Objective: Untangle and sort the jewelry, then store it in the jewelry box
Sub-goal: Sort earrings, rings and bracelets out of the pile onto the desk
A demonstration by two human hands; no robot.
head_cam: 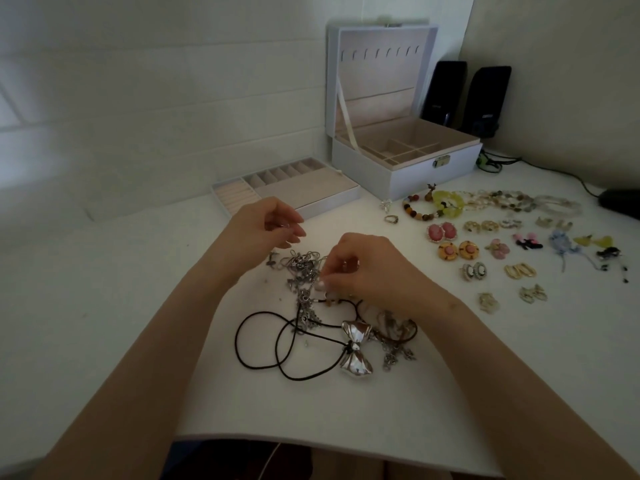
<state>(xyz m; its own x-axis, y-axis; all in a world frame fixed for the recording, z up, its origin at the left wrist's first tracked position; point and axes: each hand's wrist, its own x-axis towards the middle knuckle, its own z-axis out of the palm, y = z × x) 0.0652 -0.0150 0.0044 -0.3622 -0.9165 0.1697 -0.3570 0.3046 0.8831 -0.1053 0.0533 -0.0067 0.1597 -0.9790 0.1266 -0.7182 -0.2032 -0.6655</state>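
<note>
Fingers (pixel 333 274) of the right hand (pixel 367 268) are curled and pinch at the near edge of a tangle of silver chains (pixel 301 277) lying on the white surface (pixel 242 393). Just beyond the tangle, the fingers (pixel 291 233) of the left hand (pixel 270 223) hang loosely curved above it; whether they hold a strand cannot be told. A black cord necklace (pixel 356 344) with a silver bow pendant lies looped on the near side of the chains, under the right wrist, its cord running into the knot.

A white jewelry box (pixel 415 168) stands open well behind the hands against the wall, lid upright, its divided compartments showing. Its lift-out tray (pixel 311 192) sits beside it to the left, just behind the left hand. To the right of the hands, apart from the tangle, earrings (pixel 467 250) lie set out in pairs, with bracelets (pixel 448 202) in a row behind them and a single ring (pixel 391 219) between the bracelets and the hands. Two black speakers (pixel 446 91) stand in the corner behind the box.
</note>
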